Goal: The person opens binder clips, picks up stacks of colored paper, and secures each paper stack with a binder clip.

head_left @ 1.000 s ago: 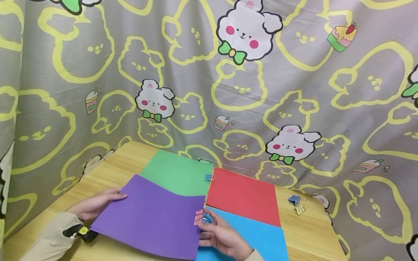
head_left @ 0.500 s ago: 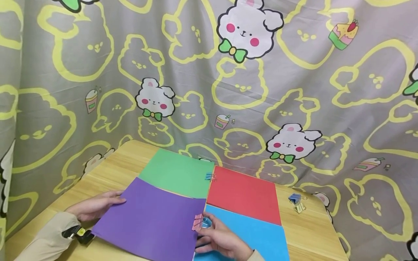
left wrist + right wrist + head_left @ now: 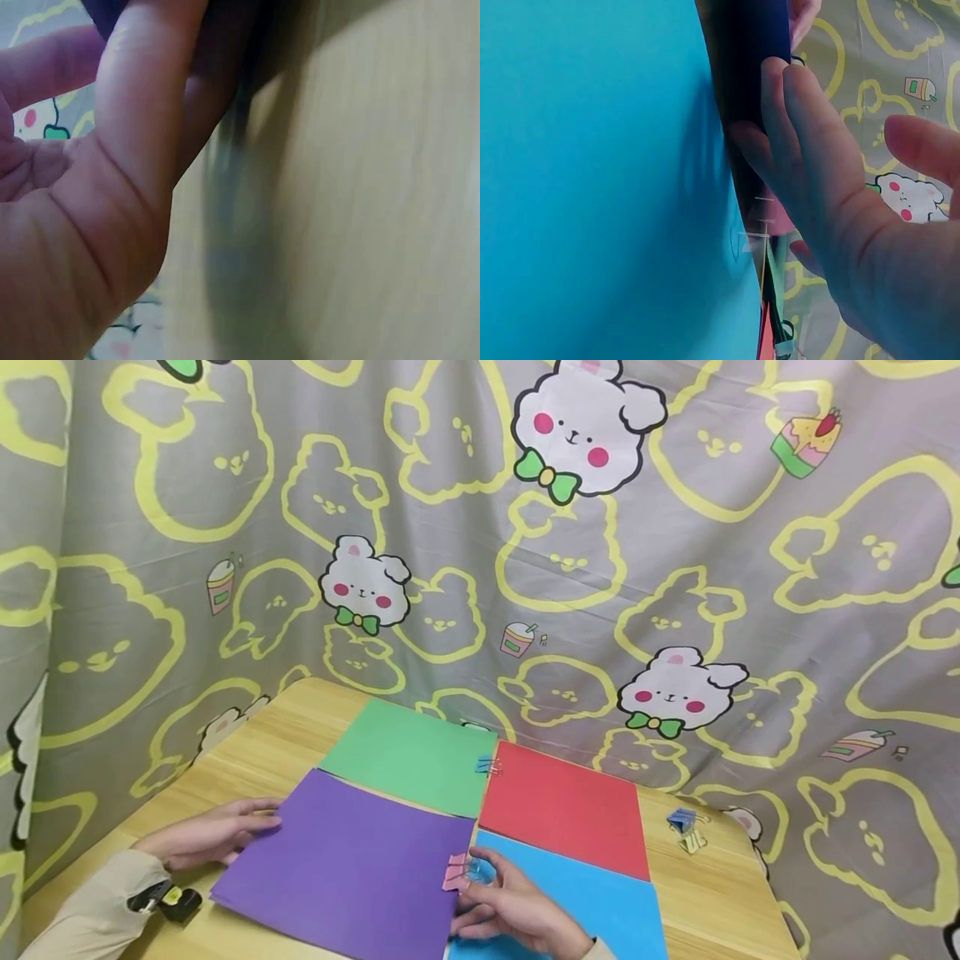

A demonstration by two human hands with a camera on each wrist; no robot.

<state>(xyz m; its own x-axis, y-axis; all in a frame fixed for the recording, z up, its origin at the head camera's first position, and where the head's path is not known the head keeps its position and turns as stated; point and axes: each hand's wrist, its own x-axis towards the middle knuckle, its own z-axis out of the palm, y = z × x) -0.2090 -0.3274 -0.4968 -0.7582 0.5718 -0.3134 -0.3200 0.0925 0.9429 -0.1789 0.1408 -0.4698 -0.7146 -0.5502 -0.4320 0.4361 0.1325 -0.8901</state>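
Note:
Purple paper (image 3: pixel 352 868) lies at the front left, its near left corner showing layered sheets. A pink binder clip (image 3: pixel 454 872) sits on its right edge, wire handles pointing right. My left hand (image 3: pixel 217 833) pinches the paper's left edge, thumb on top; in the left wrist view its fingers (image 3: pixel 142 97) reach to a dark edge at the top. Beside the clip is my right hand (image 3: pixel 521 906). In the right wrist view its fingers (image 3: pixel 810 127) extend fairly straight against the purple paper's side, while the thumb (image 3: pixel 915 146) stands apart from it.
Green paper (image 3: pixel 412 756) lies behind the purple, red paper (image 3: pixel 562 802) at the back right, blue paper (image 3: pixel 600 893) at the front right. A blue binder clip (image 3: pixel 487 765) sits between green and red. Dark blue (image 3: pixel 682 820) and yellow (image 3: pixel 692 841) clips lie on the wooden table (image 3: pixel 720 902).
The purple paper has come down and flattened, uncovering more of the green paper's near edge. My left hand has shifted slightly left. The right hand has stayed near the pink clip.

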